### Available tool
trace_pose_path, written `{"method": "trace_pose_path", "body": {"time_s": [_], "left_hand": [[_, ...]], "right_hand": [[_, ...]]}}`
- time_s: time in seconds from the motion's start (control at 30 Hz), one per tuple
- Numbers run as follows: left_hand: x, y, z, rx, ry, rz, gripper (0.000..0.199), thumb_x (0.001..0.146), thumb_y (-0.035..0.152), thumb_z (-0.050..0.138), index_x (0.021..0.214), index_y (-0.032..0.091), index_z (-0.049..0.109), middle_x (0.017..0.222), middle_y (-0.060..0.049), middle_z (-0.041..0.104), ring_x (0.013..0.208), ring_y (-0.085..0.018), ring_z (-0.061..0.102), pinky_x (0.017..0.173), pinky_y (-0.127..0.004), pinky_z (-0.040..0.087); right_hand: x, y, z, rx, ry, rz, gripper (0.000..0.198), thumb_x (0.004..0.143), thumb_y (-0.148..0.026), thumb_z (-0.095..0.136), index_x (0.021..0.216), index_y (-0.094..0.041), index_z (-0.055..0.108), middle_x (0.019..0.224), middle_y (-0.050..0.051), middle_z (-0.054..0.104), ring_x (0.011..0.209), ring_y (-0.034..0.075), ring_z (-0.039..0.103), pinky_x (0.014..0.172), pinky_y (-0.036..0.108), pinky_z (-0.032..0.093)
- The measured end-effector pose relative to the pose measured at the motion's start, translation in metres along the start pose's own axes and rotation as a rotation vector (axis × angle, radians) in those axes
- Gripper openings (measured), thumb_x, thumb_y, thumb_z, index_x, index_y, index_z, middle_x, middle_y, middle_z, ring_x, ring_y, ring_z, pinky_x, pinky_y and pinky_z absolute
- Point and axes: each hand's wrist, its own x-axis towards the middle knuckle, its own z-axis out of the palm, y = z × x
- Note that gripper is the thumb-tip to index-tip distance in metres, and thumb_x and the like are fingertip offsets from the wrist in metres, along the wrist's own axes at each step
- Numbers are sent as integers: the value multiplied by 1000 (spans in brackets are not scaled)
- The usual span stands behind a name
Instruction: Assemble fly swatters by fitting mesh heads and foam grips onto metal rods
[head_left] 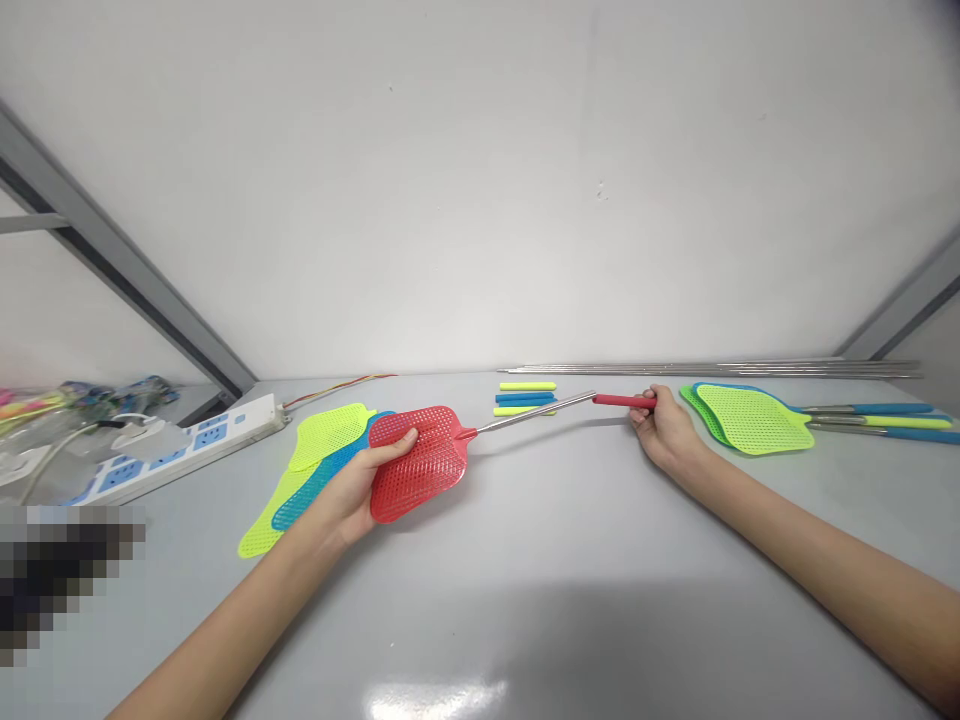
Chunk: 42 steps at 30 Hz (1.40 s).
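Observation:
My left hand (367, 478) grips a red fly swatter head (427, 470), its thumb lying across the mesh. From that head a thin metal rod (536, 411) runs to the right. At the rod's far end is a red handle sleeve (622, 400), pinched in the fingers of my right hand (664, 430); I cannot tell how far the rod goes into it. Loose yellow and blue swatter heads (330, 435) lie under and beside my left hand. Right of my right hand rest several swatters with handles, a yellow-green one (757, 420) on top.
Short yellow and blue handle sleeves (525, 398) lie at the table's back. Long metal rods (712, 369) run along the wall. A white power strip (187, 445) with plugs and cables sits at the left, near plastic-wrapped items (97, 400).

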Motion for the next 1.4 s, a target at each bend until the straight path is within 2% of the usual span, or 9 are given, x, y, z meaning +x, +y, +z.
{"method": "trace_pose_path", "body": {"time_s": [0.5,0.97,1.4], "left_hand": [[-2,-1,2,11,-2,2,21,68,18,59,88,13,60,85,-10,64,73,-20,62,66,-29,52],[-4,0,6,3,16,-2,20,69,16,57,89,11,59,84,-11,64,71,-19,62,64,-28,53],[-5,1,7,-15,-3,-5,20,70,15,56,89,11,60,85,-11,64,71,-19,62,65,-28,53]], "right_hand": [[0,-1,-1,33,57,-4,14,65,-8,39,56,-18,35,49,-6,33,39,3,32,34,15,30],[0,1,-2,26,29,-12,13,63,-9,39,54,-18,36,51,-5,35,39,4,29,31,17,28],[-5,-1,2,-1,56,-25,15,65,-8,38,53,-17,34,51,-5,34,40,4,30,33,17,28]]}}
